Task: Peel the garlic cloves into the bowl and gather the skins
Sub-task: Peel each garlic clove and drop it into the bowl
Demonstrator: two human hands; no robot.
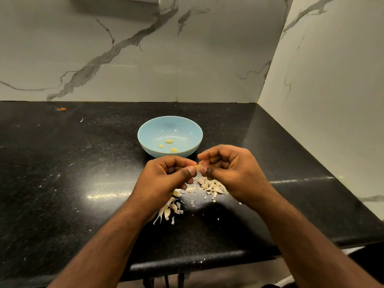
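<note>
Three peeled yellow cloves [169, 141] inside one pale blue bowl [145, 140] on black worktop [62, 173]. Just before bowl, one small pale garlic clove [197, 167] pinched between curled fingers of left hand [166, 179] and right hand [232, 169]. Two papery skin heaps [211, 187] beneath hands, nearer than bowl.

A pale garlic clove [197, 167] is held above the counter, near side of the light blue bowl [145, 140]. Three peeled yellowish cloves [169, 141] lie inside the bowl. Papery skins [211, 186] lie scattered nearer, with unpeeled cloves [169, 209] left of them.
</note>
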